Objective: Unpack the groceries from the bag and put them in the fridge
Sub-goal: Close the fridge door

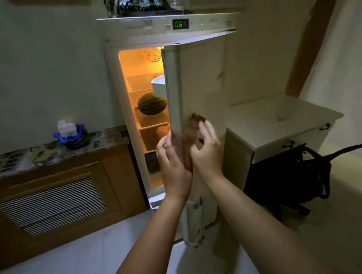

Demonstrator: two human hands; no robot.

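Note:
The white fridge [198,23] stands ahead with its door [202,89] partly open and its inside lit orange. A striped watermelon [152,103] lies on a middle shelf. My left hand [171,165] and my right hand [207,150] are raised together in front of the door's edge. Between them is a blurred brown item [186,145], the left palm flat against it and the right fingers curled around it. What the item is cannot be told. A black bag [284,177] sits on the floor at the right.
A wooden cabinet [52,193] with a patterned top stands left of the fridge, with a blue and white bundle [70,134] on it. A white cabinet [281,126] stands to the right. A white tub [159,86] sits in the door shelf. A dark bag [135,2] rests on top of the fridge.

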